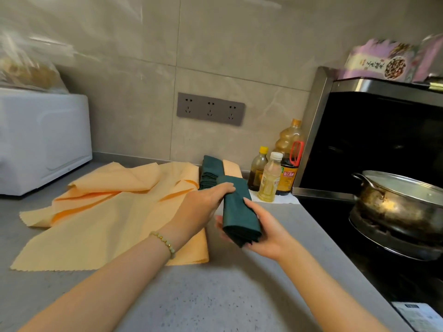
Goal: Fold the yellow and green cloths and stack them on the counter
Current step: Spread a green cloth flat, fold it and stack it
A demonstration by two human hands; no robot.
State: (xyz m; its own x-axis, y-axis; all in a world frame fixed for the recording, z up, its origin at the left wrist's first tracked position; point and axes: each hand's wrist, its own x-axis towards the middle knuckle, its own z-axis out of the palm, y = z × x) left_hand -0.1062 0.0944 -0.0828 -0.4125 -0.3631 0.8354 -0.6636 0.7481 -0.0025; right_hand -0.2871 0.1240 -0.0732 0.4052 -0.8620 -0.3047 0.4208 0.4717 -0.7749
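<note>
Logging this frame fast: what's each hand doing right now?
Left hand: grips the folded green cloth at its far end.
Right hand: holds the same cloth, thumb on top.

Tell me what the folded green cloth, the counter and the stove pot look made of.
Folded dark green cloth: woven fabric, matte, soft creases. Speckled grey counter: likely stone or composite, matte, fine flecks. Round lidded metal pot: probably stainless steel, shiny but stained brown.

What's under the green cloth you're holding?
The right hand cradles the folded green cloth from below; the left hand grips its far end. Grey counter lies beneath. The right palm is covered.
</note>
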